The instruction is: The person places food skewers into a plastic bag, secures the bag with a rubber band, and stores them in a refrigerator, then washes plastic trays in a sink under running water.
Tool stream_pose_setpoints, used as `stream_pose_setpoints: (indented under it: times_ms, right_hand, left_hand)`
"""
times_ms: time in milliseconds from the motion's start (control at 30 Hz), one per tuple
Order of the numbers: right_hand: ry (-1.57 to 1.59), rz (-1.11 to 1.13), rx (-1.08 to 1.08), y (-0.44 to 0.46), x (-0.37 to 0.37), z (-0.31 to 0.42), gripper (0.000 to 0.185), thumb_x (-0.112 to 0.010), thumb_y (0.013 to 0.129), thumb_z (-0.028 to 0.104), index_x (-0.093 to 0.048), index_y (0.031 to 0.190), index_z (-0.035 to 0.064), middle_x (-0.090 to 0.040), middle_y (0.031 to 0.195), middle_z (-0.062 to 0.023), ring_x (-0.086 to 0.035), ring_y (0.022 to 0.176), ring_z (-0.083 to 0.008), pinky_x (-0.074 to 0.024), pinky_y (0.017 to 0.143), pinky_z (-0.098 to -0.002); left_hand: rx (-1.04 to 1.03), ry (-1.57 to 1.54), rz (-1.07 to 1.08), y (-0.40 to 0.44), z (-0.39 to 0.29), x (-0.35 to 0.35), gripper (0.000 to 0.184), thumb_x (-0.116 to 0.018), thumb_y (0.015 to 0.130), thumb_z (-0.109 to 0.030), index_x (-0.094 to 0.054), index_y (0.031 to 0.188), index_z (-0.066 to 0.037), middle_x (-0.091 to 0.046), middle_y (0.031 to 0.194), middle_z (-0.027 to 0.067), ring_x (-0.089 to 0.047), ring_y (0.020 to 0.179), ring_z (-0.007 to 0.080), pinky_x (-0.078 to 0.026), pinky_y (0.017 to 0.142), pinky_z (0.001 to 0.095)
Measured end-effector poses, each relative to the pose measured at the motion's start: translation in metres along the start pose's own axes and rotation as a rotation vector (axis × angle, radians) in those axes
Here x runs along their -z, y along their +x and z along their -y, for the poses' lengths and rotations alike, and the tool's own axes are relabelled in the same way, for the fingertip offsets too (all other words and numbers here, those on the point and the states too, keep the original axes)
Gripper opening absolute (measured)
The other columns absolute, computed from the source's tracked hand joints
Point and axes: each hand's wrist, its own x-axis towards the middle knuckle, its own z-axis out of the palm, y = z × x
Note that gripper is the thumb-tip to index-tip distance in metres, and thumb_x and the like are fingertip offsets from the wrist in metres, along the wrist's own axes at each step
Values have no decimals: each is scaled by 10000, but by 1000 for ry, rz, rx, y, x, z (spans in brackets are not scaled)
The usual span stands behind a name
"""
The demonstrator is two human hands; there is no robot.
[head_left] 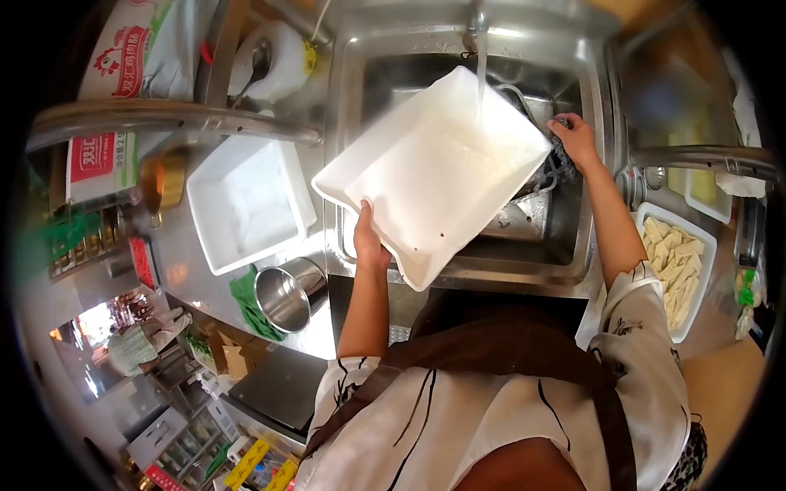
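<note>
A white rectangular plastic tub (417,188) is tilted over the metal sink (385,82), with a few small dark specks near its lower corner. My left hand (370,241) grips the tub's near left edge, thumb on the inside. A stream of water (481,69) falls from above into its far end. Beyond the tub's right corner, my right hand (577,141) is closed around a dark grey scouring pad (562,164), apart from the tub. Wire-like metal items (536,192) lie in the sink, partly hidden beneath the tub.
Left of the sink stand another white tub (250,200), a steel pot (291,295) and a green cloth (250,304). A metal rail (176,119) crosses above that counter. On the right, a white container (675,274) holds pale strips of food.
</note>
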Motion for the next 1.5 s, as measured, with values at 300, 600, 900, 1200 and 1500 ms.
stream_pose_setpoints:
  times_ms: [300,600,900,1200,1500]
  right_hand:
    - [-512,196,189,18,23,20,417,-617,675,244,-592,1027,22,-599,962,-223,-575,917,-345,-448,788,-363]
    - [-614,-102,236,-41,52,29,312,-599,723,215,-598,991,54,-613,900,-182,-584,857,-338,-453,753,-378]
    - [-673,-394,332,-86,63,60,250,-558,777,184,-601,992,62,-607,957,-156,-574,882,-317,-446,765,-373]
    - [-745,-263,192,-77,63,80,253,-558,776,187,-595,997,68,-609,943,-155,-578,863,-326,-450,750,-382]
    - [-690,-280,283,-55,19,33,270,-589,752,144,-578,1014,79,-604,957,-152,-574,884,-312,-459,766,-389]
  left_hand:
    - [55,-4,179,36,12,-10,509,-399,914,-352,-345,1249,27,-480,1184,158,-497,1064,269,-417,893,367]
    - [26,753,-113,126,44,-31,573,-648,754,-372,-516,1035,109,-574,923,148,-561,773,213,-452,652,334]
    - [224,567,127,191,99,-43,564,-632,751,-353,-486,1075,85,-565,969,187,-532,695,191,-426,569,319]
    - [-40,921,151,195,113,-10,380,-598,787,-189,-501,1051,68,-581,926,132,-554,742,196,-452,645,328]
    - [117,433,328,91,-8,-16,361,-518,807,-83,-450,1136,49,-586,984,137,-591,854,247,-493,744,334]
